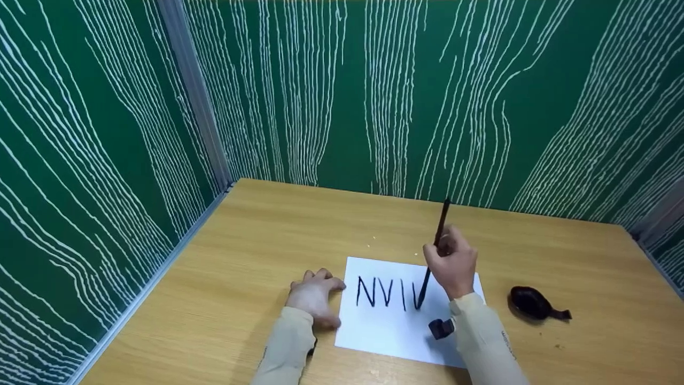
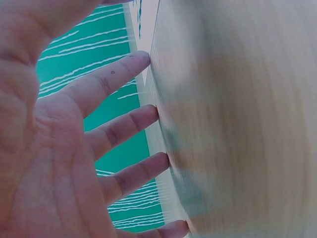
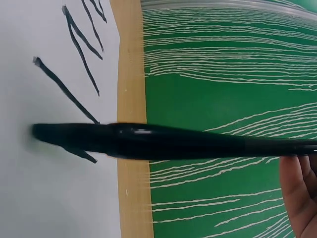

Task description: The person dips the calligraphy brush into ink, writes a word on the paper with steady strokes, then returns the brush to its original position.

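Note:
A white sheet of paper lies on the table, bearing black strokes that look like N, V, I and part of another letter. My right hand pinches a long black brush above the sheet, tilted slightly. Its dark tip meets the paper at the last stroke, as far as the head view shows. At the sheet's left edge is my left hand, fingers spread. In the left wrist view its fingertips touch the table, with the index finger at the paper's edge.
To the right of the sheet sits a small black dish with a handle. Tiny crumbs dot the wooden table. Green walls with wavy white lines enclose the back and left side. A black wrist camera hangs at my right cuff.

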